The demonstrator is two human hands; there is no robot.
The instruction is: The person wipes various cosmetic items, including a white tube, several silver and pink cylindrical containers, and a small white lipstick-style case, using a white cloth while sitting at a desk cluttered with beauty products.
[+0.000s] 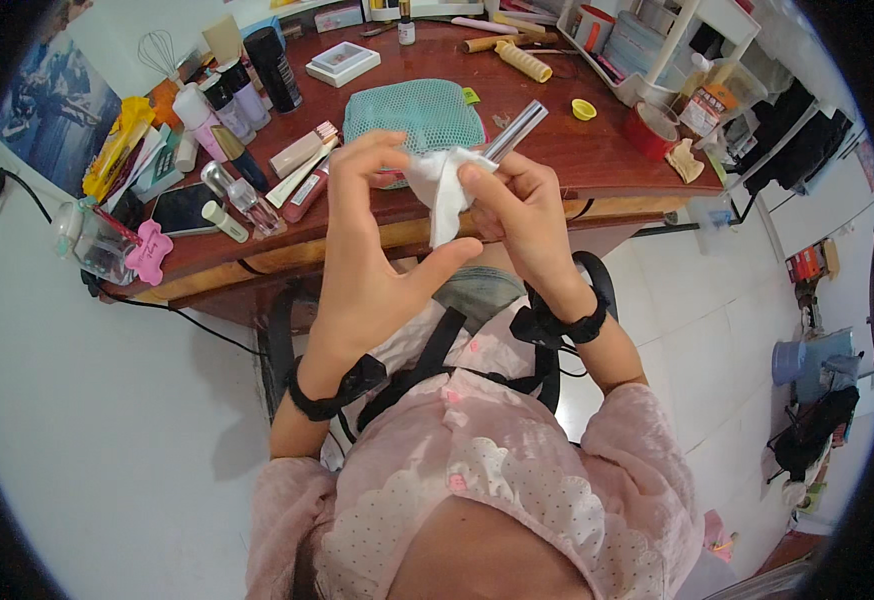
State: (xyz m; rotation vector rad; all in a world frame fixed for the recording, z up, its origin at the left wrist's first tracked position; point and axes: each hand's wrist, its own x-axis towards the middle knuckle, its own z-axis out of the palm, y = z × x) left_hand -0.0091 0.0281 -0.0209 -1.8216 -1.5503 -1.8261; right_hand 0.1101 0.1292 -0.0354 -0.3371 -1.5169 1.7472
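A shiny silver tube (518, 131) slants up and to the right out of my right hand (529, 218). That hand pinches the tube together with a crumpled white tissue (446, 190), which covers its lower end and hangs down loosely. My left hand (365, 235) is beside the tissue on the left, its thumb and fingers spread in a wide curve. The left fingertips reach the tissue's upper edge; whether they touch it I cannot tell. Behind both hands a turquoise mesh pouch (409, 106) lies on the desk, partly covered by them.
The reddish-brown desk (597, 165) carries bottles on its left, including a black cylinder (272, 70), and a phone (185, 209). A white box (343, 63) lies farther back. On the right are a small yellow cup (584, 109), a red tape roll (650, 130) and a white rack (675, 40).
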